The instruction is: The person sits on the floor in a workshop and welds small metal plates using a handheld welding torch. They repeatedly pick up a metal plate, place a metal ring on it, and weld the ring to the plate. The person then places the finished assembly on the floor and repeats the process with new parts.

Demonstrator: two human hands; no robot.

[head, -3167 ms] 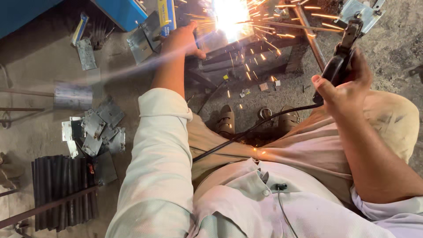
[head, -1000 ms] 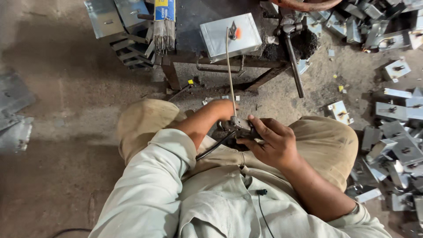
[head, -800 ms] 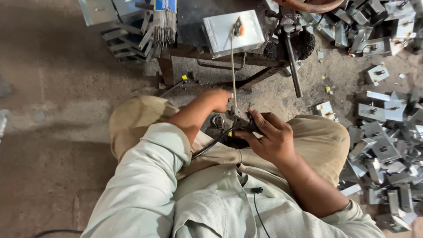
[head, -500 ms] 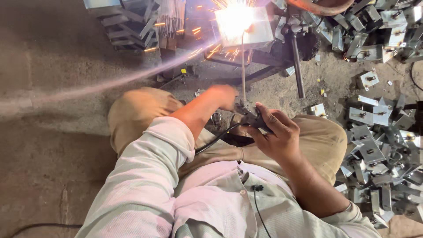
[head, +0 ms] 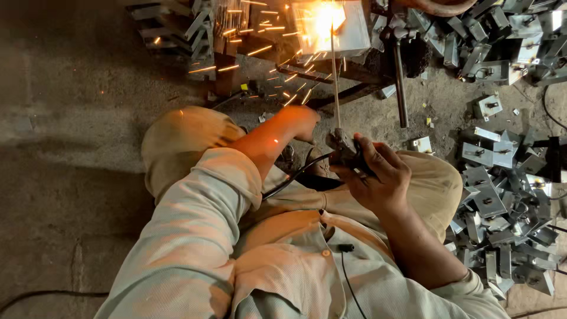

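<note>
Sparks are now spraying leftward off the stand; a second ago no arc was burning. My left hand (head: pixel 298 121) is bracing beside the holder, fingers curled, empty. My right hand (head: pixel 375 177) is gripping the electrode holder (head: pixel 345 155), its rod (head: pixel 334 77) touching the grey plate (head: pixel 333 26). Finished brackets (head: pixel 496 195) are piling right.

Heap of grey metal brackets (head: pixel 502 195) on the right, dark steel bar (head: pixel 400 82) – upright, concrete floor (head: pixel 65 136)
</note>
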